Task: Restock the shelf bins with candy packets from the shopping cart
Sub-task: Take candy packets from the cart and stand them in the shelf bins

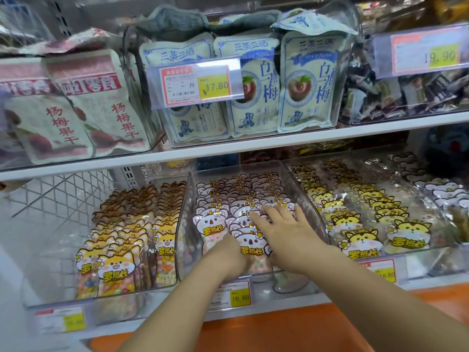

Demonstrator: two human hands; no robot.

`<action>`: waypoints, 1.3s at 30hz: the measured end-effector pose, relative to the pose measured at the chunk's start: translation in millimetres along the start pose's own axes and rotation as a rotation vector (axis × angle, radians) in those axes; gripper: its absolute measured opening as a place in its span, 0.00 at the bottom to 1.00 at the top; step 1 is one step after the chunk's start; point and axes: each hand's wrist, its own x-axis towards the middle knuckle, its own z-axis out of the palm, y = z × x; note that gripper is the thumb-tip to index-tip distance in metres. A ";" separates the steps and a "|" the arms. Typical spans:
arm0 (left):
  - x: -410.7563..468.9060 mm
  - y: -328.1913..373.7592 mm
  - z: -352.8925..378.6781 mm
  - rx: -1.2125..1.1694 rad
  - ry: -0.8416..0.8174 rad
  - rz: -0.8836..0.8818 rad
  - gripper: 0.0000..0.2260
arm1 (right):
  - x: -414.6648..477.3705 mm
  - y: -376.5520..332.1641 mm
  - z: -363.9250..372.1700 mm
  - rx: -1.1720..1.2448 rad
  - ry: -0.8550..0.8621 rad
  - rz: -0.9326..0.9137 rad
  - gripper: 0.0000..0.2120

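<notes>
Both of my hands reach into the middle clear bin [313, 214] on the lower shelf. It holds rows of pink koala-face candy packets [212, 224]. My left hand [232, 257] is low at the bin's front, its fingers tucked behind the front packet [251, 243] and mostly hidden. My right hand [281, 229] lies flat with fingers spread on top of the packets in the right-hand row. I cannot tell whether either hand grips a packet. The shopping cart is out of view.
A bin of orange fox-face packets [116, 265] stands to the left, and a bin of yellow cat-face packets [360, 229] to the right. The upper shelf [253, 146] carries large plum snack bags [304, 82]. Price tags [239, 294] hang on the bin fronts. An orange base [279, 331] runs below.
</notes>
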 end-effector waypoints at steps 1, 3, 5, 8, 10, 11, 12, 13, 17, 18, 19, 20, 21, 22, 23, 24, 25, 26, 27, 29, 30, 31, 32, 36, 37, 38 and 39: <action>-0.9 1.0 1.1 0.018 -0.019 -0.023 0.20 | 1.3 -0.4 2.0 -0.004 0.016 0.006 0.46; -3.0 1.5 1.3 0.021 -0.035 -0.054 0.19 | 2.9 -0.6 4.3 -0.005 0.039 0.021 0.45; -1.0 -1.3 0.7 0.012 -0.021 -0.055 0.18 | 3.6 -1.1 5.0 -0.015 0.055 0.029 0.45; -6.1 -0.4 -3.5 0.040 0.057 -0.052 0.18 | 4.1 -0.2 6.1 -0.021 0.080 0.024 0.45; -13.8 0.5 -6.9 0.080 0.080 -0.056 0.17 | 1.6 3.3 4.7 -0.010 0.071 0.027 0.46; -19.5 1.4 -10.0 0.086 0.084 -0.065 0.18 | -1.1 5.8 2.7 0.001 0.070 0.029 0.47; -26.6 3.3 -14.5 0.087 0.089 -0.068 0.18 | -5.0 8.4 -0.7 0.011 0.072 0.032 0.49; -31.0 3.0 -18.3 0.088 0.097 -0.080 0.19 | -9.6 10.6 -4.8 0.023 0.078 0.035 0.50; -61.3 9.6 -27.0 0.097 0.221 -0.070 0.26 | -41.6 9.4 -24.1 0.069 0.158 0.046 0.49; -70.2 12.7 -27.0 0.081 0.258 -0.049 0.27 | -52.2 7.5 -28.9 0.067 0.181 0.046 0.47; -79.8 17.4 -26.2 0.057 0.298 -0.011 0.28 | -63.2 5.5 -33.9 0.069 0.188 0.044 0.45; -91.7 24.1 -24.9 0.044 0.337 0.038 0.28 | -75.8 4.4 -40.5 0.077 0.183 0.039 0.43; -104.3 33.1 -23.3 0.027 0.371 0.094 0.27 | -87.8 5.2 -48.9 0.086 0.171 0.037 0.41; -114.8 42.6 -21.2 0.003 0.398 0.159 0.26 | -102.0 7.3 -60.6 0.099 0.157 0.037 0.38; -126.3 54.1 -18.3 -0.027 0.411 0.244 0.24 | -116.9 11.9 -74.2 0.112 0.135 0.040 0.34; -138.4 67.9 -14.4 -0.061 0.412 0.338 0.21 | -133.3 18.6 -88.6 0.119 0.121 0.043 0.30; -152.0 82.8 -9.8 -0.092 0.402 0.426 0.19 | -149.9 26.9 -102.8 0.113 0.107 0.044 0.25; -166.8 99.2 -5.1 -0.112 0.388 0.513 0.17 | -168.2 36.2 -117.0 0.103 0.101 0.050 0.23; -180.0 115.7 0.8 -0.130 0.376 0.596 0.15 | -187.3 46.3 -130.7 0.090 0.098 0.059 0.22; -204.6 149.5 15.9 -0.193 0.350 0.721 0.14 | -229.9 67.8 -152.2 0.046 0.082 0.087 0.22; -216.0 166.7 24.9 -0.226 0.332 0.767 0.13 | -254.0 79.3 -160.1 0.023 0.074 0.103 0.23; -227.4 183.6 35.2 -0.246 0.314 0.812 0.13 | -278.7 90.7 -164.3 0.009 0.068 0.126 0.23; -238.0 200.5 46.9 -0.255 0.290 0.864 0.13 | -305.8 102.1 -166.0 0.014 0.077 0.143 0.23; -275.0 262.1 106.5 -0.169 0.183 1.100 0.11 | -418.6 144.7 -145.5 0.125 0.079 0.270 0.19; -280.8 275.3 122.7 -0.116 0.150 1.146 0.10 | -442.5 154.2 -135.6 0.149 0.047 0.311 0.19; -285.4 290.4 142.7 -0.066 0.108 1.195 0.09 | -468.5 164.9 -121.9 0.178 0.011 0.365 0.19; -288.6 297.8 152.9 -0.014 0.087 1.220 0.09 | -482.9 171.2 -111.4 0.205 -0.027 0.402 0.20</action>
